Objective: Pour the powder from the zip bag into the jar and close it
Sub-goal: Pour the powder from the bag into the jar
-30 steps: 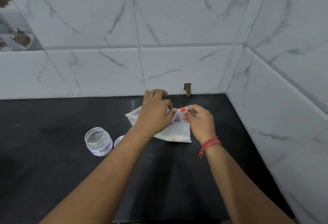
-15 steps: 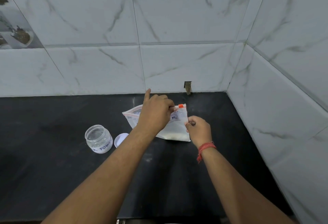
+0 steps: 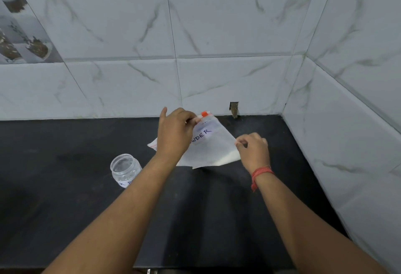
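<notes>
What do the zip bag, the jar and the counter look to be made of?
Zip bag: thin, frosted, flexible plastic; it creases and the powder shows through. Jar: clear and glossy, glass or hard plastic, can't tell which. Counter: dark polished stone by its soft sheen, possibly granite.

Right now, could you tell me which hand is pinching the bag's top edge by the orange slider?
The left hand, beside the orange slider; the right hand pinches the zip bag lower down its side.

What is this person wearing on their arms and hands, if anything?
Both forearms are bare, with no sleeves in view. The right hand has a red thread band tied round its wrist, with loose ends hanging. The left hand shows no ring, watch or glove.
</notes>
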